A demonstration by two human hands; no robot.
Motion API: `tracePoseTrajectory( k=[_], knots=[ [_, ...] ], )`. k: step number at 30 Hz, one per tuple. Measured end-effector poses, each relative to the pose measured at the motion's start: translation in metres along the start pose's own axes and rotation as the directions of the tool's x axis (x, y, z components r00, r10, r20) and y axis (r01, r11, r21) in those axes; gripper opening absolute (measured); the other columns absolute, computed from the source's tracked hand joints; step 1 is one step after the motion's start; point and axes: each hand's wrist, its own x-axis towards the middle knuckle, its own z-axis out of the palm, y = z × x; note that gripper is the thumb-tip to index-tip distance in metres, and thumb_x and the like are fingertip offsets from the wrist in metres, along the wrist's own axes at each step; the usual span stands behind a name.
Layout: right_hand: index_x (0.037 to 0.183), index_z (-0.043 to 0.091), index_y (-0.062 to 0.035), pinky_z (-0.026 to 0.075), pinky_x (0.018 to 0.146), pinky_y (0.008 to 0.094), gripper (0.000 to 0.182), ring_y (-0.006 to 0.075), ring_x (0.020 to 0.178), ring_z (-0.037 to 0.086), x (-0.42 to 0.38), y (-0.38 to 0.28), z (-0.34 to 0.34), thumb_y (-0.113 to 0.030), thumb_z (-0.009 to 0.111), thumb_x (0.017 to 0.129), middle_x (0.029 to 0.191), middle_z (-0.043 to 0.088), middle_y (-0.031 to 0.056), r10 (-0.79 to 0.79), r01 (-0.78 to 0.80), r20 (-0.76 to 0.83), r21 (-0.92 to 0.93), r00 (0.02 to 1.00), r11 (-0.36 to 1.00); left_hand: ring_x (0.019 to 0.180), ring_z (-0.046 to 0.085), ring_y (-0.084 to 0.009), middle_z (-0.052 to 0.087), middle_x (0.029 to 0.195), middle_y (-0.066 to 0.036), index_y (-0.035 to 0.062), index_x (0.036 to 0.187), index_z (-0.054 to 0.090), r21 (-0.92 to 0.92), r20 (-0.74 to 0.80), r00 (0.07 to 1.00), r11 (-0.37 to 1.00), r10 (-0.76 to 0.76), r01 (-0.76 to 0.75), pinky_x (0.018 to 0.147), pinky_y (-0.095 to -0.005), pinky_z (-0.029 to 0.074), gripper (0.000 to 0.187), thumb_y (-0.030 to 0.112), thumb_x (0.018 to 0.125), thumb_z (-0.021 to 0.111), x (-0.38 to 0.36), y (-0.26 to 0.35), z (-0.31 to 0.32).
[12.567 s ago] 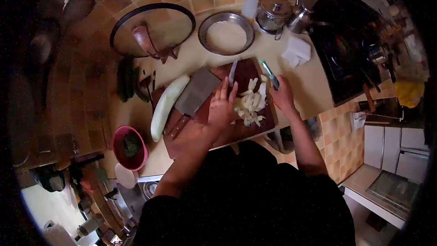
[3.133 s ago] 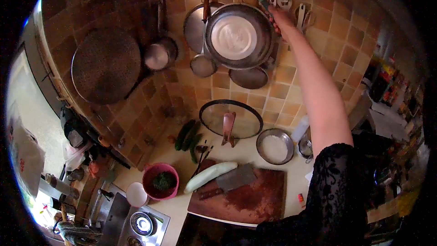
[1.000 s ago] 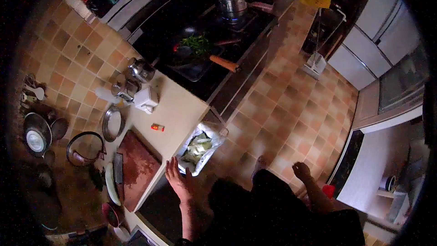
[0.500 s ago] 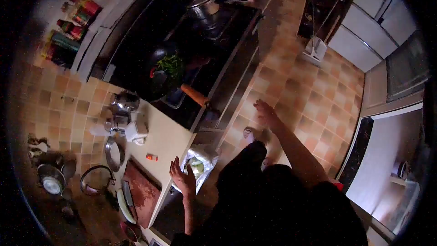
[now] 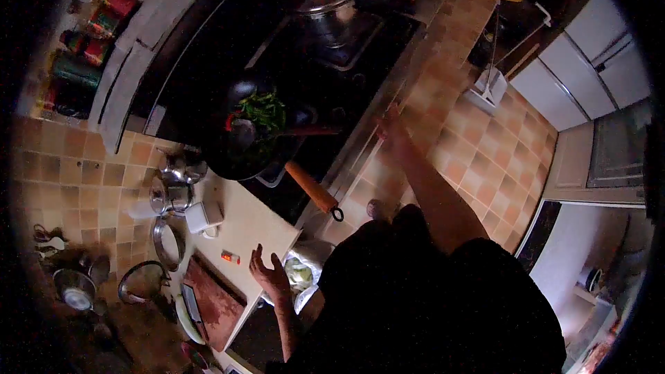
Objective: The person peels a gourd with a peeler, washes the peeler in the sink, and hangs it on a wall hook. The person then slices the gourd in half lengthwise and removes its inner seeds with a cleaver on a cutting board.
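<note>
Nearer the stove (image 5: pixel 315 86) than before, the right hand (image 5: pixel 393 131) extends, grip released, left hand (image 5: pixel 271 277) also empty.

The head view looks down over stove (image 5: pixel 332 83) and counter (image 5: pixel 253 218).

Black top (image 5: pixel 443 305) here, detail swallowed by shadow, right sleeve (image 5: pixel 474 256) cut short; out beyond the top, both forearms (image 5: pixel 443 197) run bare, fingers (image 5: pixel 257 257) uncovered too.

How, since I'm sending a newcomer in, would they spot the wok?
Find the black stove beside the counter. The wok sits at the counter end. Unlike the silvery pot farther along, it is dark, with green vegetables inside and an orange-brown handle.
</note>
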Motion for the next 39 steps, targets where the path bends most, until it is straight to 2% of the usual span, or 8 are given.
tracePoseTrajectory(
  k=[11, 18, 21, 26, 29, 33, 37, 39],
  knots=[
    [0.162, 0.007, -0.0244, 0.029, 0.113, 0.0530, 0.091, 0.0294, 0.149, 0.027, -0.035, 0.063, -0.053, -0.070, 0.046, 0.093, 0.164, 0.020, 0.0112, 0.076, -0.160, 0.445, 0.154, 0.892, 0.975, 0.121, 0.054, -0.0383, 0.061, 0.127, -0.019, 0.0069, 0.130, 0.060, -0.088, -0.047, 0.987, 0.984, -0.156, 0.152, 0.097, -0.0479, 0.048, 0.043, 0.004, 0.088, 0.068, -0.016, -0.008, 0.008],
    [0.161, 0.006, -0.0288, 0.031, 0.112, 0.0567, 0.084, 0.0315, 0.148, 0.029, -0.061, 0.063, -0.009, -0.062, 0.047, 0.097, 0.164, 0.018, 0.0125, -0.134, 0.200, 0.515, -0.074, 0.846, 0.977, 0.115, 0.057, -0.0334, 0.062, 0.127, -0.014, 0.0070, 0.130, 0.060, -0.117, -0.082, 0.978, 0.976, -0.192, 0.182, 0.095, -0.0448, 0.049, 0.043, 0.001, 0.087, 0.067, -0.009, 0.008, 0.013],
    [0.161, 0.006, -0.0308, 0.034, 0.110, 0.0583, 0.079, 0.0336, 0.146, 0.034, -0.057, 0.050, -0.009, -0.053, 0.050, 0.099, 0.165, 0.015, 0.0133, 0.062, -0.052, 0.361, -0.038, 0.931, 0.998, 0.114, 0.058, -0.0335, 0.062, 0.127, -0.014, 0.0065, 0.130, 0.059, -0.128, -0.116, 0.981, 0.982, -0.155, 0.140, 0.093, -0.0450, 0.049, 0.044, 0.001, 0.087, 0.067, -0.010, 0.013, 0.023],
    [0.153, 0.036, -0.0146, -0.006, 0.123, 0.0571, 0.057, 0.0184, 0.140, 0.042, -0.019, 0.084, -0.079, -0.041, 0.044, 0.104, 0.157, 0.040, -0.0012, 0.016, 0.381, 0.631, -0.487, 0.775, 0.786, 0.115, 0.058, -0.0333, 0.062, 0.128, -0.016, 0.0056, 0.131, 0.058, -0.106, -0.171, 0.954, 0.967, -0.248, 0.232, 0.091, -0.0443, 0.051, 0.045, 0.002, 0.087, 0.067, -0.018, 0.034, 0.023],
    [0.152, 0.038, -0.0147, -0.008, 0.123, 0.0555, 0.058, 0.0191, 0.140, 0.041, -0.011, 0.073, -0.080, -0.045, 0.041, 0.104, 0.158, 0.039, -0.0033, 0.048, 0.467, 0.701, -0.523, 0.712, 0.713, 0.118, 0.057, -0.0315, 0.056, 0.132, -0.017, 0.0041, 0.135, 0.055, -0.222, -0.178, 0.893, 0.901, -0.413, 0.372, 0.095, -0.0433, 0.051, 0.047, 0.001, 0.090, 0.065, -0.028, 0.044, 0.026],
    [0.152, 0.035, -0.0077, 0.007, 0.123, 0.0539, 0.069, 0.0238, 0.146, 0.033, -0.003, 0.060, -0.043, -0.055, 0.039, 0.102, 0.161, 0.032, 0.0071, 0.229, 0.256, 0.601, -0.611, 0.765, 0.749, 0.119, 0.057, -0.0302, 0.051, 0.134, -0.016, 0.0040, 0.139, 0.053, -0.288, -0.209, 0.834, 0.847, -0.511, 0.447, 0.098, -0.0425, 0.051, 0.049, 0.002, 0.091, 0.065, -0.041, 0.073, 0.031],
    [0.150, 0.035, -0.0012, 0.019, 0.120, 0.0500, 0.079, 0.0282, 0.150, 0.025, -0.045, -0.022, 0.009, -0.063, 0.035, 0.101, 0.162, 0.027, 0.0157, 0.597, -0.603, 0.222, -0.052, 0.771, 0.796, 0.120, 0.057, -0.0311, 0.052, 0.133, -0.017, 0.0058, 0.138, 0.054, -0.269, -0.234, 0.804, 0.832, -0.546, 0.486, 0.096, -0.0428, 0.051, 0.050, 0.002, 0.090, 0.065, -0.062, 0.100, 0.037],
    [0.148, 0.038, -0.0013, 0.019, 0.120, 0.0480, 0.076, 0.0274, 0.149, 0.026, -0.039, -0.025, -0.015, -0.062, 0.032, 0.102, 0.162, 0.029, 0.0136, 0.603, -0.578, 0.342, -0.182, 0.721, 0.795, 0.122, 0.056, -0.0326, 0.052, 0.135, -0.018, 0.0062, 0.139, 0.053, -0.250, -0.273, 0.771, 0.816, -0.576, 0.521, 0.097, -0.0437, 0.050, 0.051, 0.002, 0.089, 0.066, -0.070, 0.116, 0.040]
  ],
)
